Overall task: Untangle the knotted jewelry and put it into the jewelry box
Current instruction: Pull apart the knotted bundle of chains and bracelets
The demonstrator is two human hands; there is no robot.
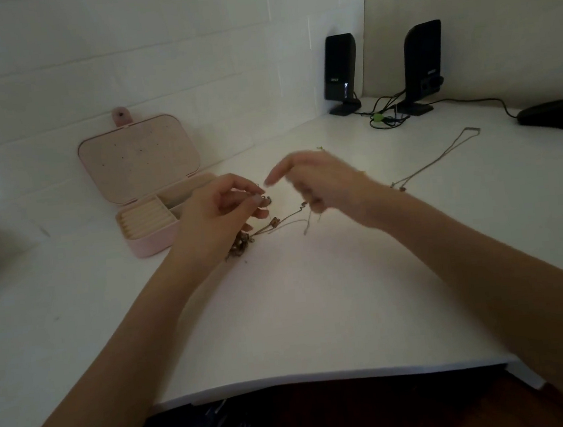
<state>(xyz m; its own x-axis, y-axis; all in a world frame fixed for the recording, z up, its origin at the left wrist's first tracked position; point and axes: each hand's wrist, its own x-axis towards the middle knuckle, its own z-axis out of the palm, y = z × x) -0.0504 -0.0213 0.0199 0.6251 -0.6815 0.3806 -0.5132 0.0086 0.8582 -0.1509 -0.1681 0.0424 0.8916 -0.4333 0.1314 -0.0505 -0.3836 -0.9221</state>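
Nearest me, my two bare forearms reach in over the white tabletop (317, 313) from its front edge. My left hand (217, 207) hovers just above the surface with its grip curled in a pinch, thumb and forefinger grasping a strand of the knotted jewelry (264, 223); the beaded clump of that tangle lies on the tabletop directly under the hand, and thin chains trail from it toward the right. My right hand (321, 182) is blurred; its forefinger points toward the left hand and the other fingers are curled, with a thin strand hanging below them, but I cannot tell whether that grip truly holds it. Just beyond the left hand and touching nothing sits the pink jewelry box (147, 191), lid open and leaning back, ring rolls and side compartments showing. Farther right, a separate thin necklace (439, 156) lies stretched across the tabletop, well apart from the tangle. At the back by the wall stand two black speakers (342, 73) with their cables, and a black computer mouse (556, 116) rests at the far right.
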